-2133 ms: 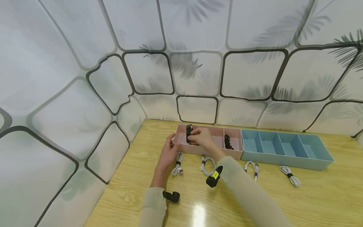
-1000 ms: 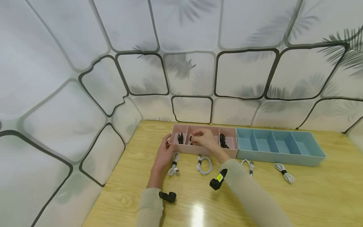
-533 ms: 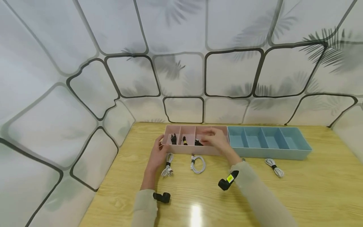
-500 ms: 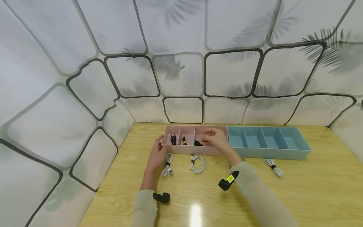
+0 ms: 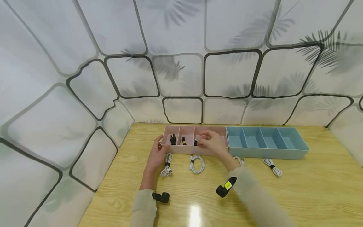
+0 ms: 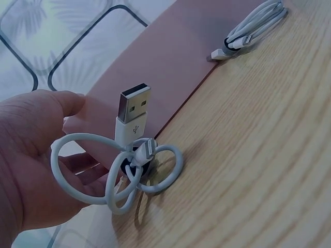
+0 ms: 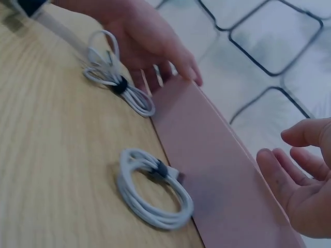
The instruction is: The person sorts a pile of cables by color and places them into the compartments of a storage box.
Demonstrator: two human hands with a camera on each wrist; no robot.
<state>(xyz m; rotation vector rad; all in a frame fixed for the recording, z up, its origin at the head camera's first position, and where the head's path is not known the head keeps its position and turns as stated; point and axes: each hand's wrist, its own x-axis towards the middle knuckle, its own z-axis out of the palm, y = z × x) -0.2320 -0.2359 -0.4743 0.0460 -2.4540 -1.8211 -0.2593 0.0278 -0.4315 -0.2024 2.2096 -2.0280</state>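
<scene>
A pink divided organizer box (image 5: 181, 149) stands at the back of the table. My left hand (image 5: 157, 154) grips its left end, thumb at the rim. My right hand (image 5: 212, 143) hovers over the right half with thumb and fingers apart; in the right wrist view nothing shows between them. Black bundled cables lie in the box: one (image 5: 172, 139) in the leftmost compartment, another with a yellow band (image 5: 183, 141) in the second. A third black cable (image 5: 195, 142), partly hidden by the right fingers, is in the third. The rightmost compartment is largely covered by the right hand.
Adjoining the pink box on the right is a blue divided box (image 5: 269, 153). White bundled cables lie in front: one (image 5: 167, 165) beside my left hand, one (image 5: 197, 164) at the middle, one (image 5: 239, 160) partly behind my right forearm, one (image 5: 273, 167) farther right. A patterned curtain (image 5: 187, 110) rises behind.
My right hand let go of a black cable in the leftmost compartment, moved right past the second, and is now over the right half. My left hand stays on the box end. The view shifted right.
</scene>
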